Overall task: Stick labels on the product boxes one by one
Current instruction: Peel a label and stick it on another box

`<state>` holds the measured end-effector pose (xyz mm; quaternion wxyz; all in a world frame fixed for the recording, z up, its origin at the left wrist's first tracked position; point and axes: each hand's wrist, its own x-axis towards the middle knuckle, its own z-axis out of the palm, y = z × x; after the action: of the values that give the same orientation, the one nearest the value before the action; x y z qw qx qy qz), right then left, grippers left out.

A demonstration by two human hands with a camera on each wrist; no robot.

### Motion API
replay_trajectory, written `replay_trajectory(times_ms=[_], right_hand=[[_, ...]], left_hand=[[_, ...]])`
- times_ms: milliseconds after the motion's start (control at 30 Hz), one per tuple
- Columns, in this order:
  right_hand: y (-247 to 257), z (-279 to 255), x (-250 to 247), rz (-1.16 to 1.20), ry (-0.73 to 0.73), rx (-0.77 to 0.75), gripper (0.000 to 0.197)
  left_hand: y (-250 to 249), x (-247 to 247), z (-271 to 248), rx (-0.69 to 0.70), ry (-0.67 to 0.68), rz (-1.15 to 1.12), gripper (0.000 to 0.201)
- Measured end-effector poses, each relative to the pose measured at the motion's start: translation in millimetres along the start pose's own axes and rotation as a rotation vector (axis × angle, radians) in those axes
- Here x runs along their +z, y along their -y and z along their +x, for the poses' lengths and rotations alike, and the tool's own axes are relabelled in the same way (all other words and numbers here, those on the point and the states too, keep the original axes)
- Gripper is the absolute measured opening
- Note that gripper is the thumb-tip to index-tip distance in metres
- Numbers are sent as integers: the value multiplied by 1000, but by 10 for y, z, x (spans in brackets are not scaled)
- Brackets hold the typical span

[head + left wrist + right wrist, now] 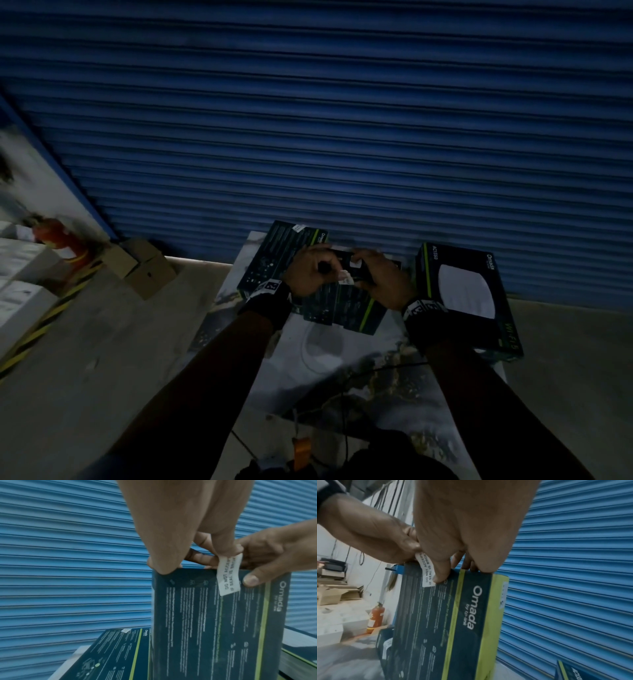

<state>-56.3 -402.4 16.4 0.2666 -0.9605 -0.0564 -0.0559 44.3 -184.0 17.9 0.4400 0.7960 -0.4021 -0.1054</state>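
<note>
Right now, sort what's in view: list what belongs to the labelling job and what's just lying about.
In the job:
- held box, stood on edge
- seal label, lower end on the box face
- left hand and right hand, both at the box's top edge
- labelled box
- white-dome box

Lying about:
- fire extinguisher
- cardboard cartons
- blue shutter

Printed cardboard box (223, 622), white paper label (229, 576), ribbed painted-metal shutter (68, 561).

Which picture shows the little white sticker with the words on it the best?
The left wrist view: the white sticker faces the camera, uncovered, lying over the box's top edge. In the right wrist view the right hand's thumb covers part of it. In the head view it is only a small pale patch between dark hands.
</note>
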Motion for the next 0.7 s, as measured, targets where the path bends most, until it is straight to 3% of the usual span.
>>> replay_trajectory(times_ms=[200,333,433,500,600,700], right_hand=[[11,-26,-18,-4,-2,-14,46],[16,42,-25,10,6,14,59],[-6,108,-39,37,-16,-38,55],[-30,85,-50,63,-40,-24,52],[-14,22,-72,70,-28,-38,49],[-5,51,-62,101,40,-28,43]], left_hand=[[-48,-104,-8,-100,154,-51,7],[-401,-217,6,-91,178,-414,12],[-459,-216,36,21,211,-155,8],[-331,-207,9,50,161,4,16],[-182,-187,-26,107,69,122,18],[-178,-168,25,176,94,226,15]])
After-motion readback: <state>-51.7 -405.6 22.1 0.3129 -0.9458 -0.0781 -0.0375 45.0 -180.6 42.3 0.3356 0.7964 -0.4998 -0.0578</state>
